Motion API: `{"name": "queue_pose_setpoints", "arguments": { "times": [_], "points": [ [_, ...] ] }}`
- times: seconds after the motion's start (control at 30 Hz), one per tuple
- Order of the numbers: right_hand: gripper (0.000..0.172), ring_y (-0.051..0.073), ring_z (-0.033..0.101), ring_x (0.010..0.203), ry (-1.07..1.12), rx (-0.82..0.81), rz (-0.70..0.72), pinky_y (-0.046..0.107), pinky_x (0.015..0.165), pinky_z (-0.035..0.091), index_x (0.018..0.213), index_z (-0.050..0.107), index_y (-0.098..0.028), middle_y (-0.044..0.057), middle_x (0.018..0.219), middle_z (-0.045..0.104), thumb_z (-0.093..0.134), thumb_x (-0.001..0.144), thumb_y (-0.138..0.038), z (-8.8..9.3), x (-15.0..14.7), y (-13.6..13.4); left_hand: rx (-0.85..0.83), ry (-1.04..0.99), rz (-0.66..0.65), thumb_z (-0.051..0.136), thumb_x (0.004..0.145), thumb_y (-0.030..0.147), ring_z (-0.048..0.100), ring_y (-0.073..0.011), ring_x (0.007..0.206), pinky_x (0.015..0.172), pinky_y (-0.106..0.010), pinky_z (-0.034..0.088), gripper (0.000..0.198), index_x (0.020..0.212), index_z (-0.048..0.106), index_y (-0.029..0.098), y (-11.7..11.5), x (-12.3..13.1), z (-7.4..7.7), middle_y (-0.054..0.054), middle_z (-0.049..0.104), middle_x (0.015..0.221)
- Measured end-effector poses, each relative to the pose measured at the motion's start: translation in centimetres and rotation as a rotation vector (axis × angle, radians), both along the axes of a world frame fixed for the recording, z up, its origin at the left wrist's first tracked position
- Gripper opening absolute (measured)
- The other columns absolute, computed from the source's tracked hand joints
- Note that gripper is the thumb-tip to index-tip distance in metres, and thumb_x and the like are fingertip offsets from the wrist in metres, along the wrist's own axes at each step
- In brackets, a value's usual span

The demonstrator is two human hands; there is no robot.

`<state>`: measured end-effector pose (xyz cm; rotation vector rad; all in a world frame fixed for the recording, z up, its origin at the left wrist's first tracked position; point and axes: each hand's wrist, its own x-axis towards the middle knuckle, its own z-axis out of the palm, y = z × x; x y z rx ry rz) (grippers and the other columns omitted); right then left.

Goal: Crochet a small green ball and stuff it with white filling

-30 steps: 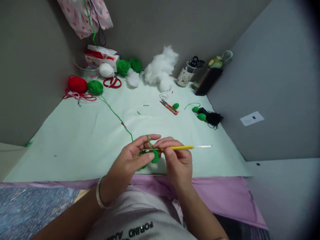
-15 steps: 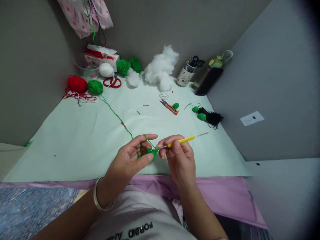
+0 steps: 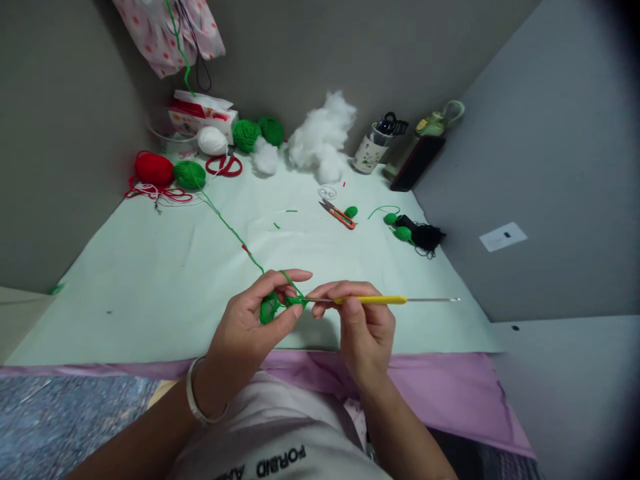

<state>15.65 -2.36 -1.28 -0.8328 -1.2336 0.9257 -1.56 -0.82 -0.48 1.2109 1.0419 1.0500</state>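
Left hand [image 3: 245, 321]: pinching green crochet [image 3: 296, 302], yarn [image 3: 291, 281] over forefinger, best evenly taut. Right hand [image 3: 369, 330]: gripping yellow hook [image 3: 380, 300], tip at the stitches, best turned gently.

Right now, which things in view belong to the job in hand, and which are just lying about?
In use:
yellow-handled crochet hook, in right hand
green crochet piece, in left hand
green yarn ball, strand running to left hand

Seemingly lying about:
orange thread snips
red-handled scissors
red yarn ball
white stuffing
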Motion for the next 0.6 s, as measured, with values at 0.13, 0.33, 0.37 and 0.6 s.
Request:
{"name": "queue_pose_setpoints", "arguments": {
  "times": [0.13,0.33,0.37,0.6],
  "points": [
    [0.024,0.018,0.075,0.085,-0.287,0.202,-0.069,0.034,0.073,0.064,0.117,0.073,-0.026,0.006,0.103,0.080,0.052,0.108,-0.019,-0.1,0.1,-0.2,0.095,0.047,0.094,0.073,0.089,0.012,0.058,-0.0160,0.089,0.091,-0.029,0.046,0.035,0.118,0.080,0.030,-0.2,0.5,0.0,0.000,0.063,0.092],
    [0.039,0.024,0.078,0.101,-0.798,0.452,-0.251,0.038,0.079,0.067,0.130,0.072,-0.036,0.005,0.115,0.079,0.070,0.098,-0.014,-0.7,0.6,-1.1,-0.274,-0.393,-0.025,0.083,0.086,0.028,0.058,-0.0143,0.084,0.082,-0.026,0.049,0.053,0.138,0.072,0.032,-0.2,0.9,0.6,0.001,0.062,0.088],
    [0.038,0.024,0.078,0.099,-0.753,0.447,-0.251,0.038,0.077,0.067,0.129,0.072,-0.035,0.005,0.111,0.080,0.068,0.098,-0.013,-0.7,0.6,-1.0,-0.366,-0.479,-0.083,0.083,0.086,0.030,0.058,-0.0139,0.082,0.079,-0.025,0.049,0.053,0.138,0.072,0.030,0.0,0.8,0.6,0.001,0.062,0.087],
    [0.018,0.017,0.067,0.069,-0.030,0.087,-0.075,0.030,0.058,0.057,0.102,0.080,-0.026,0.004,0.085,0.075,0.062,0.105,-0.027,0.1,0.1,0.6,-0.331,-0.546,-0.084,0.086,0.084,0.026,0.058,-0.0114,0.084,0.080,-0.020,0.047,0.037,0.121,0.082,0.028,0.4,0.4,0.6,0.000,0.066,0.089]
  ]
}}
